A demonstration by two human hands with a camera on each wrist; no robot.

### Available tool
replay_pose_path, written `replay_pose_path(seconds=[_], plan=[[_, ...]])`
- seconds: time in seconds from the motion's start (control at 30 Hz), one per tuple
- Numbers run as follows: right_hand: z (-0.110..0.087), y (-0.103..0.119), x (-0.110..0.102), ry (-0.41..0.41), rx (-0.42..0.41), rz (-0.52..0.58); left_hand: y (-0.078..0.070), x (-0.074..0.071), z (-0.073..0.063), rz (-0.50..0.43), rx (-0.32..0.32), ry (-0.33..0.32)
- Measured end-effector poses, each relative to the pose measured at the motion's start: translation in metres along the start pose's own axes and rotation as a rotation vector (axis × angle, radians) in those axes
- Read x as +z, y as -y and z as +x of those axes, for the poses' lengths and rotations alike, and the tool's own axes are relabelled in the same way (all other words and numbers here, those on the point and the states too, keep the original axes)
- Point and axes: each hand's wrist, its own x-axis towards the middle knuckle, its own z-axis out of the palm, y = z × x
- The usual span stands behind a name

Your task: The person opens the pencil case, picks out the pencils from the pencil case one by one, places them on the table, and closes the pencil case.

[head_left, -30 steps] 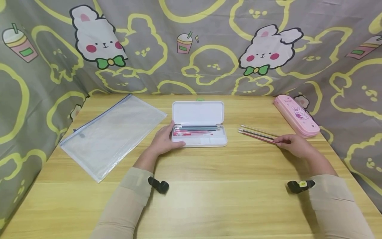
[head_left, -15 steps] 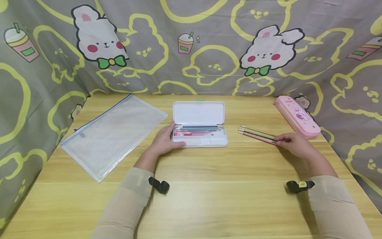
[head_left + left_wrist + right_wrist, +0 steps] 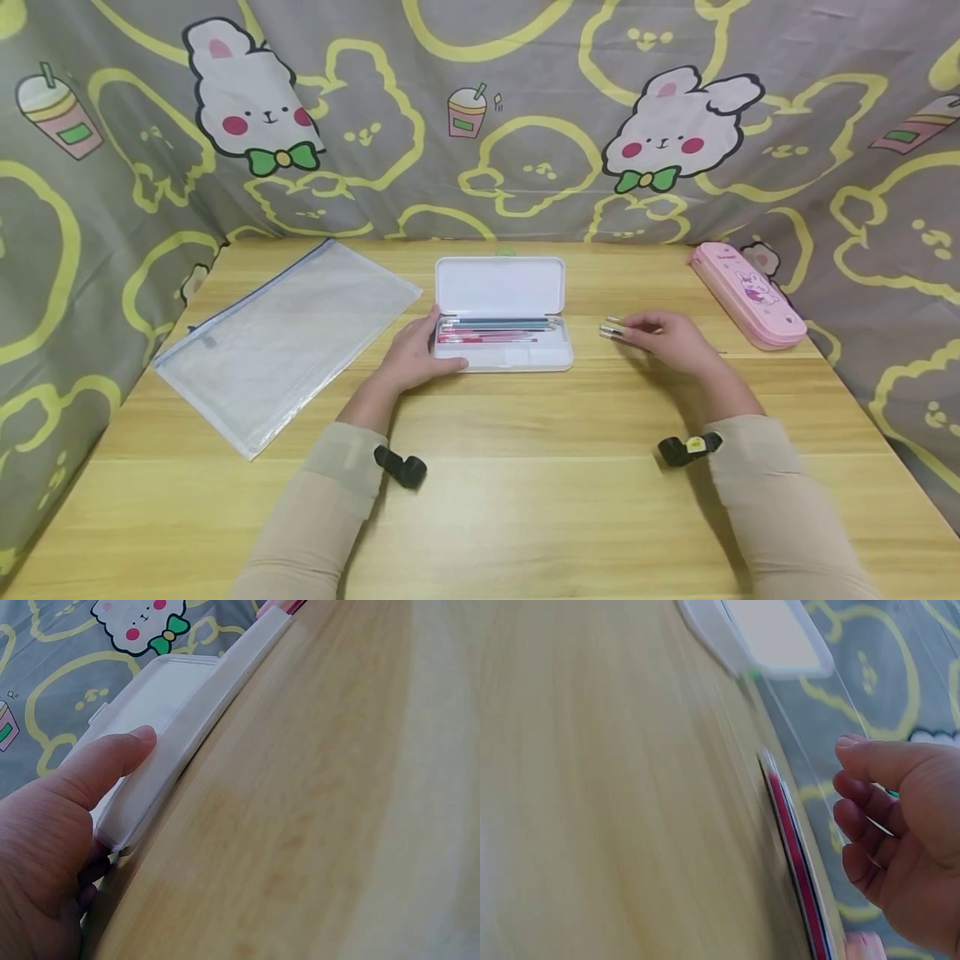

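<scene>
An open white pencil case (image 3: 550, 357) stands on the table with its lid raised; several blue pencils (image 3: 498, 321) and red pens (image 3: 487, 338) lie inside. My left hand (image 3: 412, 354) holds its left end, the thumb (image 3: 112, 761) on the front rim and the fingers round the side. To the right of the case, my right hand (image 3: 667, 340) is over a few slim pencils, whose pale ends (image 3: 611, 330) show past the fingertips. In the right wrist view the red pencil (image 3: 799, 866) lies beside the loosely curled fingers, which hold nothing.
A clear zip pouch (image 3: 285, 342) with a blue zip lies flat at the left. A pink rabbit-printed pencil case (image 3: 750, 293) rests near the table's right edge. A patterned grey curtain (image 3: 525, 125) hangs behind the wooden table (image 3: 525, 500).
My right hand has moved left along the pencils, from their right ends to near their pale left ends. The pencils stay about where they were. My left hand keeps its place on the white case.
</scene>
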Motion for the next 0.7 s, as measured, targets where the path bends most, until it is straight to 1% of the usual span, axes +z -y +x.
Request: replay_pose_path(seconds=[0.2, 0.27, 0.37, 0.5, 0.6, 0.7], plan=[[0.02, 0.024, 0.03, -0.01, -0.078, 0.056, -0.001, -0.001, -0.001, -0.005, -0.004, -0.002], [0.025, 0.03, 0.039, -0.008, -0.091, 0.077, -0.001, -0.001, -0.001, -0.009, -0.002, -0.002], [0.033, 0.037, 0.051, 0.004, -0.093, 0.107, -0.001, 0.0, -0.001, -0.01, 0.004, -0.003], [0.042, 0.043, 0.063, 0.034, -0.069, 0.145, -0.001, 0.0, -0.001, -0.009, 0.005, -0.002], [0.047, 0.047, 0.069, 0.05, -0.056, 0.132, -0.001, -0.001, -0.001, -0.013, 0.006, -0.002], [0.05, 0.05, 0.072, 0.053, -0.067, 0.096, -0.001, 0.0, -0.001, -0.014, 0.006, -0.003]])
